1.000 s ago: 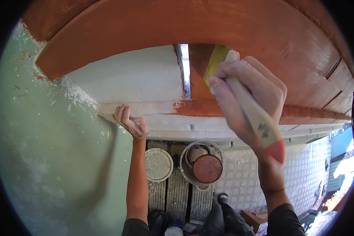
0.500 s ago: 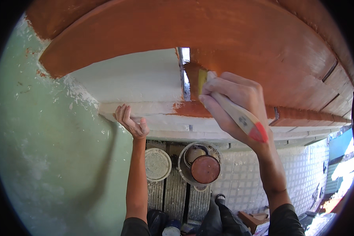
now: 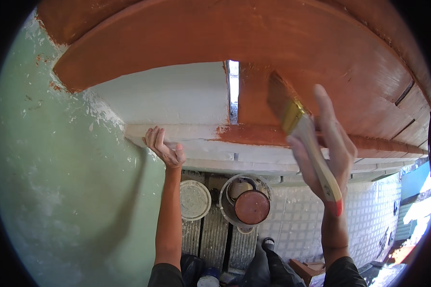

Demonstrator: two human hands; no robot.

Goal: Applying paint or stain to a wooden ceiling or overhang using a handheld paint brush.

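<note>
Near a brown wall (image 3: 215,38), the right hand (image 3: 342,155) is clasping a paintbrush (image 3: 310,138) its lifted finger (image 3: 324,103) could let slip, the empty left hand (image 3: 164,148) touching a ledge (image 3: 198,131).

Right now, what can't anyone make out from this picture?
All in the head view:
Brush: whether its bristles touch the orange boards; blurred.
Bucket: much of its inside, hidden by the round red-brown top.
Bright slit: what lies beyond, lost in glare.
Blue-and-white tub: lower part, cut off by the bottom edge.
</note>
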